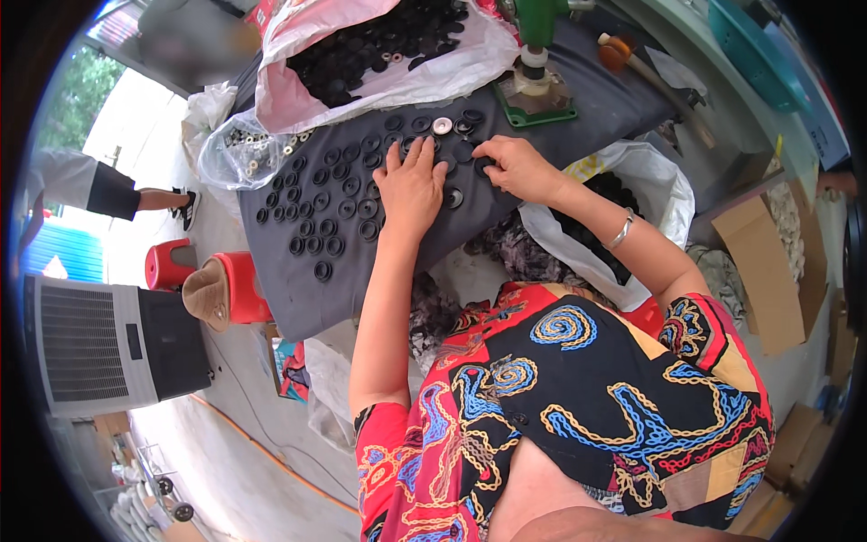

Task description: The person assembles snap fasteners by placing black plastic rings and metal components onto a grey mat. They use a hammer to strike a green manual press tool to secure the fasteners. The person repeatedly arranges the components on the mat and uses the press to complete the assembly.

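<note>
Many small round black discs with raised rims lie on the dark grey cloth of the table; one ringed disc (346, 209) is left of my left hand (411, 191). That hand lies palm down with its fingers apart, fingertips touching the discs at the middle of the group. My right hand (517, 170), with a bangle on the wrist, is closed, its thumb and fingers pinching a black disc (482, 166); the fingers partly hide it. A single white disc (442, 126) sits just beyond my hands among the black ones.
An open white sack (316, 95) of black discs stands at the far side. Right of it is a green hand press (535, 98); a hammer (655, 77) lies further right. A clear bag (237, 163) holds small rings. Another white sack (664, 185) hangs by my right forearm.
</note>
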